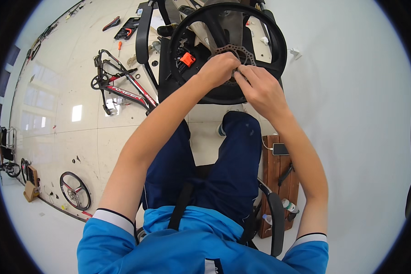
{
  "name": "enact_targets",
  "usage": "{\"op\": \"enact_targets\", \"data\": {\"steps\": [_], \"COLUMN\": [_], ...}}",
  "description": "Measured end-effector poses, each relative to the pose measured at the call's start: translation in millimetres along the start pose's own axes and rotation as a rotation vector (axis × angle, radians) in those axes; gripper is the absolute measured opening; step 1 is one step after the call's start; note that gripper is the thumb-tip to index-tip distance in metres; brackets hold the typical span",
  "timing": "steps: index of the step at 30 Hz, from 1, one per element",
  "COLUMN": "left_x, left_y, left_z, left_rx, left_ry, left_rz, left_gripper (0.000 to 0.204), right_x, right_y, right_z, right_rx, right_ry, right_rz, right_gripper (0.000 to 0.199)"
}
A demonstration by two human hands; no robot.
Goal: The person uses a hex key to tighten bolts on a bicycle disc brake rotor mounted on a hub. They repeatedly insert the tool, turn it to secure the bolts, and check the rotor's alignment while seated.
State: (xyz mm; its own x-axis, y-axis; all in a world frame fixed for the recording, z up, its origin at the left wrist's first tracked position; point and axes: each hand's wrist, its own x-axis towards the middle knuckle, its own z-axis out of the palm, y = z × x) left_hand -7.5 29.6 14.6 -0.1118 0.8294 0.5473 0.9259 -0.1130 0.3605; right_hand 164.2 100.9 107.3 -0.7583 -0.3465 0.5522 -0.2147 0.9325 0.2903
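Note:
A black bicycle wheel (281, 45) with broad spokes lies flat across a black chair in front of me. At its hub sits a perforated metal brake disc (246, 54). My left hand (219, 69) is over the disc, fingers bent and closed near the hub. Beside it, my right hand (262, 86) has its fingertips pinched together, almost meeting the left fingertips. What they grip, if anything, is hidden by the fingers. An orange holder with dark hex keys (187, 59) shows through the wheel's left opening, on the chair seat.
On the floor to the left lie a red and black bicycle frame (128, 93), a screwdriver (119, 45), an open tool case (127, 29), a saddle (111, 23) and another wheel (75, 191). A wooden bench (270, 178) with a phone (280, 149) and bottles stands by my right side.

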Motion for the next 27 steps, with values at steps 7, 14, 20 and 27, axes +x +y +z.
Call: {"op": "enact_targets", "data": {"steps": [7,14,20,27], "left_x": [-4.3,-14.6,-16.9,-4.3], "left_y": [5.8,28.3,20.1,5.0], "left_z": [-6.5,-2.1,-3.8,-13.4], "left_rx": [-0.155,-0.110,-0.059,-0.041], "left_ry": [0.182,0.331,0.327,0.283], "left_rz": [-0.130,-0.049,0.074,0.211], "left_gripper": [0.020,0.022,0.021,0.019], "right_x": [-1.5,6.6,4.4,-6.1], "right_y": [2.2,-44.0,-48.6,-1.2], "right_z": [7.9,29.9,17.8,-1.8], "right_rx": [0.259,1.118,0.888,0.020], "right_ry": [0.014,0.439,0.221,-0.010], "right_rz": [0.524,1.319,1.037,0.106], "right_gripper": [0.007,0.018,0.005,0.019]}}
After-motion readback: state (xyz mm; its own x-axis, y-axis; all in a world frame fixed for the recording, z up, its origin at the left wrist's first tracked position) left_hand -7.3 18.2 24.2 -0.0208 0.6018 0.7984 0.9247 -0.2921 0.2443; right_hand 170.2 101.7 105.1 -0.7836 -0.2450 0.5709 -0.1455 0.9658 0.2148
